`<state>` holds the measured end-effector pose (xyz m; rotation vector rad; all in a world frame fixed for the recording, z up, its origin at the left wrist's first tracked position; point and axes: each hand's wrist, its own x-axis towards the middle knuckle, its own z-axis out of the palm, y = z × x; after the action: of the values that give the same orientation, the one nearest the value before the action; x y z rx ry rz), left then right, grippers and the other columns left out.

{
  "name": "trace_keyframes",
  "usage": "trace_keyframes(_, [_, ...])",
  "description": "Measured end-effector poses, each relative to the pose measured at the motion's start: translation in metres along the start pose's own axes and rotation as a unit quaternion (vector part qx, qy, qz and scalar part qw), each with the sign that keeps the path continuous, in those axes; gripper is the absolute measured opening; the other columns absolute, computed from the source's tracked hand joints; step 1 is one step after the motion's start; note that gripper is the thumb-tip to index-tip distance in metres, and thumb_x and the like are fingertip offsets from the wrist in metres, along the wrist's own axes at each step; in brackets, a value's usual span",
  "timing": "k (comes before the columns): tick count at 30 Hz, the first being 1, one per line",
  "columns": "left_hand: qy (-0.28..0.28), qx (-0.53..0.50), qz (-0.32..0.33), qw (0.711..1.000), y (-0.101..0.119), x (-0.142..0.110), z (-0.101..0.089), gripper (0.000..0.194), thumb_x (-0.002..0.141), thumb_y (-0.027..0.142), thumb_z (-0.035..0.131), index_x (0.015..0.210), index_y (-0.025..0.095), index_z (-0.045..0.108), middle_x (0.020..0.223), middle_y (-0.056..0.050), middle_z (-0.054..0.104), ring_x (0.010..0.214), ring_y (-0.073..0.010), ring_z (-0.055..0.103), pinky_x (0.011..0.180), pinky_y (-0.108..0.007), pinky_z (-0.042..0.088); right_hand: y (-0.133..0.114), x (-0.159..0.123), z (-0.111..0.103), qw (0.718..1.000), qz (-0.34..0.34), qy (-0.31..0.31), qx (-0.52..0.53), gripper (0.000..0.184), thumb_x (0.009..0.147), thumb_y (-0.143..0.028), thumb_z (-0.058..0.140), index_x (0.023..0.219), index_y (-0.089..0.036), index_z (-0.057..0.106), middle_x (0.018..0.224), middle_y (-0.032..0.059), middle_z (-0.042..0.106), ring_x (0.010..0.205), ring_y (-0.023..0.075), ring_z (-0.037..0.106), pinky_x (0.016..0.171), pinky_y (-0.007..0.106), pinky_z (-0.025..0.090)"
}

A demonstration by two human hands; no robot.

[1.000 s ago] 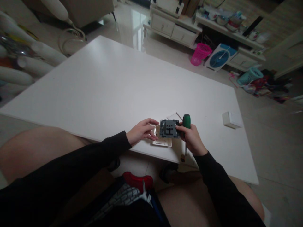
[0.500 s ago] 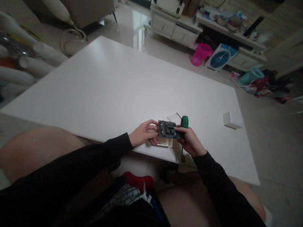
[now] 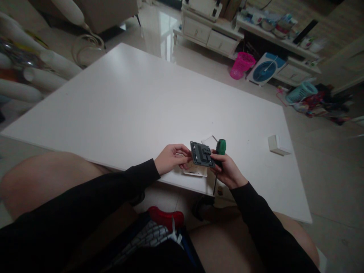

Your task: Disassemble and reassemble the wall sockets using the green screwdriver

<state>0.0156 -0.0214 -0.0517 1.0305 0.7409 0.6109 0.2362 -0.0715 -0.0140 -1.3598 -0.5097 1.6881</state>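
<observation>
My right hand [image 3: 229, 168] is closed round the right edge of a square, dark grey plastic switch panel [image 3: 201, 154], its thumb on the face. That same hand also holds a screwdriver with a green handle [image 3: 221, 146], its thin shaft pointing down past the palm. At the panel's left edge, my left hand [image 3: 174, 157] has its thumb and fingers curled against it. The panel is tilted above the table. Beneath it lies a shallow white plastic box [image 3: 196, 171], partly hidden. Behind the panel rests a flat white plate [image 3: 209, 141], partly covered.
A small white box [image 3: 279, 145] stands near the right edge of the white table [image 3: 148, 102]. By the table's front edge is a small brownish piece [image 3: 220, 190]. Across the floor are a pink basket [image 3: 241, 65], a blue-and-white fan [image 3: 264, 69] and a teal basket [image 3: 303, 91].
My left fingers have closed in from beside the panel to its left edge. The panel has shifted slightly left and tilted. The screwdriver's shaft has swung a little to the left.
</observation>
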Motion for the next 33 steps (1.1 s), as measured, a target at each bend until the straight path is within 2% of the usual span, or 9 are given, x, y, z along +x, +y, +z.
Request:
trace_keyframes(3, [-0.021, 0.022, -0.005, 1.0, -0.001, -0.001, 0.001, 0.026, 0.078, 0.028, 0.082, 0.092, 0.013, 0.066, 0.075, -0.002, 0.073, 0.053, -0.0136, 0.07, 0.051, -0.023, 0.055, -0.005, -0.002, 0.001, 0.998, -0.052, 0.038, -0.013, 0.036, 0.057, -0.025, 0.087, 0.084, -0.018, 0.063, 0.053, -0.0096, 0.053, 0.038, 0.0016, 0.027, 0.036, 0.016, 0.017])
trace_keyframes(6, [-0.006, 0.134, 0.035, 0.99, -0.005, -0.003, 0.001, 0.02, 0.083, 0.029, 0.076, 0.094, 0.013, 0.071, 0.082, -0.003, 0.076, 0.045, -0.0079, 0.06, 0.045, -0.021, 0.046, -0.011, -0.003, -0.002, 0.994, -0.083, 0.071, -0.016, 0.04, 0.056, -0.025, 0.088, 0.086, -0.018, 0.062, 0.056, -0.0096, 0.053, 0.039, 0.0013, 0.028, 0.036, 0.016, 0.018])
trace_keyframes(10, [0.021, 0.353, 0.173, 0.919, -0.014, -0.001, 0.002, 0.009, 0.088, 0.019, 0.072, 0.095, 0.016, 0.076, 0.081, 0.001, 0.076, 0.05, -0.0055, 0.053, 0.055, -0.021, 0.044, -0.015, -0.001, -0.007, 0.991, -0.099, 0.092, -0.013, 0.04, 0.058, -0.027, 0.089, 0.084, -0.02, 0.059, 0.056, -0.0096, 0.052, 0.037, 0.0012, 0.027, 0.036, 0.017, 0.017])
trace_keyframes(13, [0.006, 0.425, 0.255, 0.869, -0.017, 0.0, 0.0, 0.015, 0.093, 0.021, 0.067, 0.106, 0.018, 0.074, 0.093, -0.002, 0.078, 0.073, -0.0125, 0.068, 0.072, -0.026, 0.053, -0.015, 0.0, -0.008, 0.989, -0.106, 0.102, -0.008, 0.042, 0.058, -0.028, 0.09, 0.084, -0.021, 0.058, 0.057, -0.0095, 0.052, 0.037, 0.0013, 0.027, 0.036, 0.017, 0.018])
trace_keyframes(15, [0.009, 0.45, 0.302, 0.841, -0.016, 0.001, -0.003, 0.023, 0.092, 0.032, 0.071, 0.111, 0.019, 0.071, 0.11, -0.008, 0.077, 0.093, -0.0195, 0.072, 0.083, -0.034, 0.057, -0.015, 0.0, -0.007, 0.987, -0.114, 0.111, -0.004, 0.043, 0.057, -0.029, 0.091, 0.083, -0.021, 0.058, 0.057, -0.0097, 0.052, 0.037, 0.0013, 0.027, 0.036, 0.017, 0.018])
trace_keyframes(18, [0.002, 0.486, 0.329, 0.809, -0.013, 0.003, -0.009, 0.067, 0.073, 0.05, 0.088, 0.126, 0.018, 0.065, 0.139, -0.018, 0.064, 0.126, -0.0349, 0.063, 0.104, -0.053, 0.053, -0.015, -0.002, -0.005, 0.985, -0.12, 0.12, 0.0, 0.045, 0.054, -0.03, 0.092, 0.082, -0.021, 0.058, 0.058, -0.0095, 0.053, 0.038, 0.001, 0.028, 0.036, 0.016, 0.018])
trace_keyframes(21, [-0.038, 0.485, 0.308, 0.817, -0.014, 0.006, -0.014, 0.096, 0.06, 0.046, 0.095, 0.141, 0.014, 0.054, 0.149, -0.025, 0.054, 0.14, -0.0433, 0.05, 0.114, -0.063, 0.045, -0.016, -0.003, -0.004, 0.986, -0.118, 0.121, -0.001, 0.045, 0.054, -0.03, 0.092, 0.083, -0.02, 0.059, 0.059, -0.009, 0.054, 0.038, 0.001, 0.028, 0.036, 0.017, 0.018])
trace_keyframes(26, [-0.081, 0.445, 0.258, 0.854, -0.02, 0.006, -0.013, 0.082, 0.068, 0.026, 0.084, 0.142, 0.017, 0.05, 0.133, -0.017, 0.063, 0.123, -0.0355, 0.06, 0.107, -0.057, 0.051, -0.016, -0.003, -0.004, 0.986, -0.121, 0.118, -0.003, 0.045, 0.055, -0.03, 0.093, 0.083, -0.02, 0.059, 0.06, -0.0087, 0.053, 0.04, 0.0014, 0.029, 0.036, 0.018, 0.018])
trace_keyframes(33, [-0.086, 0.468, 0.234, 0.848, -0.017, 0.001, -0.01, 0.079, 0.067, 0.03, 0.088, 0.136, 0.019, 0.051, 0.126, -0.015, 0.062, 0.117, -0.0344, 0.06, 0.101, -0.054, 0.054, -0.015, -0.003, -0.005, 0.986, -0.124, 0.111, -0.006, 0.045, 0.059, -0.031, 0.093, 0.084, -0.022, 0.057, 0.063, -0.0073, 0.056, 0.041, 0.0019, 0.03, 0.037, 0.017, 0.018])
